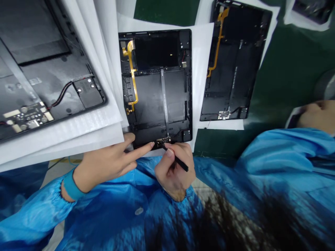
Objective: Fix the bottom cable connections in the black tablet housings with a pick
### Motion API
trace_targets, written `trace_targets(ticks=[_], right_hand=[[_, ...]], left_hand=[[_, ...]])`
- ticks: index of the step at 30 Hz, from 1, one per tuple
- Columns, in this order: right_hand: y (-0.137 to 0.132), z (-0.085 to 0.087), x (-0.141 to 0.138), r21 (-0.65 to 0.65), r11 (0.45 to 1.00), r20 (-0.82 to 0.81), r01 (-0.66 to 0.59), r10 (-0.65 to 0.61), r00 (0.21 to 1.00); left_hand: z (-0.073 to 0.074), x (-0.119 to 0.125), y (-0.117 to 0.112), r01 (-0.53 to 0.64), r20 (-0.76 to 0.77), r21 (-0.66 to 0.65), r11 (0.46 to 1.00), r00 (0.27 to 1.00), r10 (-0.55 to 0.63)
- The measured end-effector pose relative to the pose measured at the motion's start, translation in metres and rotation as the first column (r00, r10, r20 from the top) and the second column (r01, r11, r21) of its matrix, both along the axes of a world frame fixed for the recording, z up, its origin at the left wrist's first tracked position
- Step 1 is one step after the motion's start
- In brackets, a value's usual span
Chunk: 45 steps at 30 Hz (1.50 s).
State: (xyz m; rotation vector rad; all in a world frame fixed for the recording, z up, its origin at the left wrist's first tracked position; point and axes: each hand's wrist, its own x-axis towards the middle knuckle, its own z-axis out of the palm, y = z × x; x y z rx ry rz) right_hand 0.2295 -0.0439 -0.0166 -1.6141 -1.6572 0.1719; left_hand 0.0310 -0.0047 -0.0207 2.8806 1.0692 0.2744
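Observation:
An opened black tablet chassis lies on a white foam sheet in front of me, with a yellow flex cable along its left side. My left hand rests at the chassis's near edge, forefinger stretched out and touching the small connector board. My right hand is closed round a thin black tool whose tip meets that same board.
A larger opened chassis sits on stacked foam sheets at the left. Another chassis lies to the right on the green mat. A co-worker's blue sleeve and hand reach in from the right.

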Motion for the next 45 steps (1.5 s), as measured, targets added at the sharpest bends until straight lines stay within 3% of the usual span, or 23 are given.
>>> trace_targets(ticks=[3, 10, 22, 27, 34, 37, 41, 45], right_hand=[[0.002, 0.000, -0.002, 0.019, 1.000, -0.014, 0.018, -0.018, 1.000], [0.003, 0.002, 0.002, -0.013, 1.000, -0.053, -0.019, 0.019, 0.998], [0.006, 0.006, 0.007, 0.005, 0.998, -0.031, -0.066, 0.066, 0.997], [0.006, 0.010, 0.008, -0.051, 0.996, -0.016, -0.066, 0.066, 0.998], [0.004, 0.011, 0.009, -0.078, 0.993, -0.135, -0.083, 0.072, 0.988], [0.003, 0.008, 0.009, -0.047, 0.984, -0.208, -0.172, 0.159, 0.965], [0.004, 0.006, 0.009, -0.064, 0.929, -0.223, -0.364, 0.343, 0.913], [0.007, 0.003, 0.011, -0.034, 0.909, -0.239, -0.415, 0.396, 0.887]], left_hand=[[0.001, -0.003, 0.002, 0.021, 0.015, 0.036, 0.999, 1.000, -0.021], [-0.002, -0.016, 0.005, 0.030, 0.224, 0.073, 0.997, 0.974, -0.046], [-0.004, -0.020, 0.007, 0.060, 0.289, 0.153, 0.986, 0.952, -0.103], [-0.010, -0.018, 0.009, 0.069, 0.355, 0.182, 0.981, 0.926, -0.131], [-0.014, -0.017, 0.011, 0.055, 0.369, 0.191, 0.980, 0.921, -0.123], [-0.013, -0.016, 0.011, 0.058, 0.360, 0.181, 0.982, 0.925, -0.122], [-0.011, -0.015, 0.011, 0.047, 0.368, 0.182, 0.982, 0.923, -0.112], [-0.010, -0.015, 0.012, 0.071, 0.351, 0.193, 0.979, 0.927, -0.136]])
